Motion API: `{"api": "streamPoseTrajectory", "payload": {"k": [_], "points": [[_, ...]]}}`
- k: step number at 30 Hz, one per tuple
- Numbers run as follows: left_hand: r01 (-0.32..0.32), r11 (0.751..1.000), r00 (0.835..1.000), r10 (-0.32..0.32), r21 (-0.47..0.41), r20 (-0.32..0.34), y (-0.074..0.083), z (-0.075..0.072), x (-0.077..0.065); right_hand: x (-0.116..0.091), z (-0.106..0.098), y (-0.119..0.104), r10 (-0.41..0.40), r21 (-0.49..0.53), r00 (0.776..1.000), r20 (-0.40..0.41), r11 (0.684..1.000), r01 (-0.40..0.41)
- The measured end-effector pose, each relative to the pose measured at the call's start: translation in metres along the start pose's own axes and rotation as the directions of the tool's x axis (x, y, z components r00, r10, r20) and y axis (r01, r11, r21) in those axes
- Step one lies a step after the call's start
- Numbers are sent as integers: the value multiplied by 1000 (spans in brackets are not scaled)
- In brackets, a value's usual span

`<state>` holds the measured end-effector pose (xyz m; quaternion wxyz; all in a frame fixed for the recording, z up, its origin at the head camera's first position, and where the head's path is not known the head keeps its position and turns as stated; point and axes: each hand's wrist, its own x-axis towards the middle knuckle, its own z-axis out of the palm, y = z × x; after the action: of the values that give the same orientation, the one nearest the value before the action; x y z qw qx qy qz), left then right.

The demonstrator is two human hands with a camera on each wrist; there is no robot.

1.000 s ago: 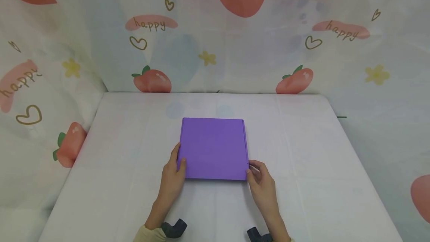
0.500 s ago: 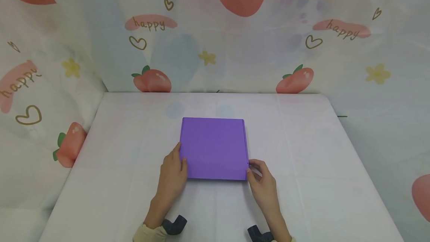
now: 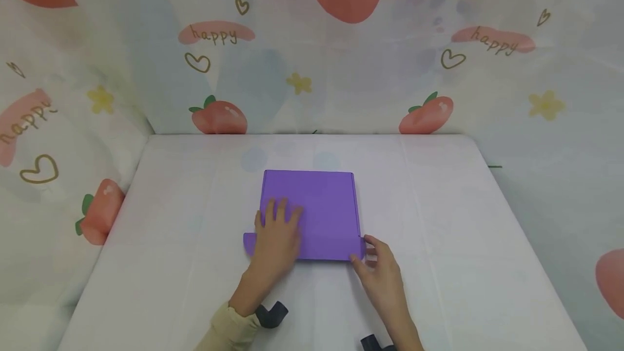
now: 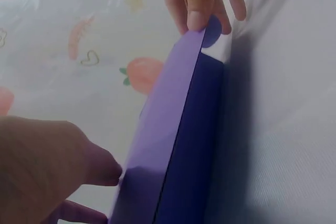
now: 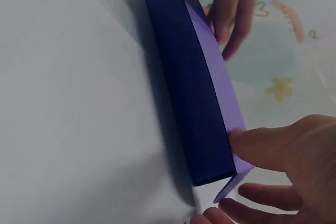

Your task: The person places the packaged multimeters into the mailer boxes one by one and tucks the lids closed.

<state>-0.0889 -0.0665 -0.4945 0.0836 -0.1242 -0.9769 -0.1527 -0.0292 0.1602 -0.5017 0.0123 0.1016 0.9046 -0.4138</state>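
Observation:
A flat purple cardboard box (image 3: 326,205) lies on the table, its lid down. A small side flap (image 3: 249,244) juts out at its near left corner, and another flap (image 3: 363,248) shows at the near right. Spread out over the left part of the lid is my left hand (image 3: 278,240); its thumb is close to the front edge in the left wrist view. My right hand (image 3: 382,272) pinches the near right corner, thumb on the lid's edge and fingers by the flap. The dark blue-looking front wall (image 5: 184,87) is visible under the lid edge in the right wrist view.
A white cloth covers the table (image 3: 453,286). Behind it and to the left hangs a printed backdrop (image 3: 351,80) with fruit, hearts and "happy" lettering. A dark camera mount (image 3: 273,314) sits at the left wrist.
My left hand has moved from the box's left edge rightward onto the lid. Side flaps now stick out at both near corners. The right hand stays at its corner with a slight shift.

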Motion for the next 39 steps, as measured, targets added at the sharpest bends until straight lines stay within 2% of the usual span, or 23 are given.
{"api": "streamPoseTrajectory", "payload": {"k": [3,9,16,26,31,39], "points": [[-42,999,998,41,18,56,9,2,6,-1,-1,-1,-21,-48,1000,18,999,22],[-100,994,989,95,36,116,22,-1,14,-1,0,0,-57,-94,998,37,994,60],[-156,983,981,143,98,129,23,-9,17,1,1,7,-65,-68,996,66,995,69],[-169,982,981,158,88,115,22,-14,21,3,-4,7,27,19,992,125,999,-29],[-166,983,981,156,81,119,22,-16,24,5,-9,6,33,58,989,147,997,-42],[-160,984,980,150,78,130,23,-18,23,9,-16,1,58,63,984,166,996,-70]]}}
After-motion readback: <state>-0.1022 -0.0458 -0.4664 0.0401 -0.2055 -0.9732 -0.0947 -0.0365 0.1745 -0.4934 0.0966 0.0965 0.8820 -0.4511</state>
